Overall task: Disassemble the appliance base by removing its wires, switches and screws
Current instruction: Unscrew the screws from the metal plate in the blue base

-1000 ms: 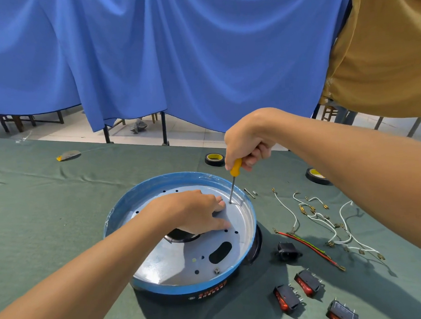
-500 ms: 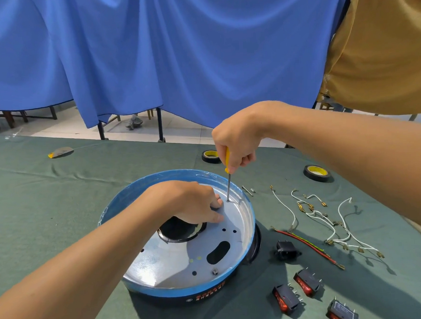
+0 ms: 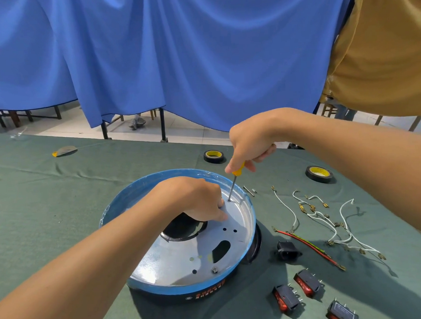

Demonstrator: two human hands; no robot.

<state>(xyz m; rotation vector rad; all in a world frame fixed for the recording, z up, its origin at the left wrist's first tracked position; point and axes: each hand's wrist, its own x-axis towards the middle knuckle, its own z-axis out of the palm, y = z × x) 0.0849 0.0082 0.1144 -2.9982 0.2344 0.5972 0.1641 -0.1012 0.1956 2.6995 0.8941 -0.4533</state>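
Observation:
The round appliance base [image 3: 247,249] with a blue rim and a silver inner plate lies on the green cloth. My left hand [image 3: 196,198] presses down on the plate near its centre hole, fingers curled beside the screw spot. My right hand [image 3: 249,140] grips a yellow-handled screwdriver [image 3: 233,183] held nearly upright, its tip on a screw at the plate's far edge. Another screw [image 3: 214,270] sits near the plate's front edge. Removed white wires [image 3: 327,217], a red and green wire [image 3: 309,246] and red rocker switches [image 3: 306,283] lie to the right.
A black socket [image 3: 287,250] lies beside the base. Two black tape rolls [image 3: 213,156] [image 3: 319,174] sit at the far side, loose screws [image 3: 249,191] just behind the rim. A small yellow-tipped scrap [image 3: 64,150] lies far left. Blue cloth hangs behind the table.
My right hand has shifted its grip around the screwdriver handle, as in turning it, with the tip staying on the same screw. My left hand stays on the plate.

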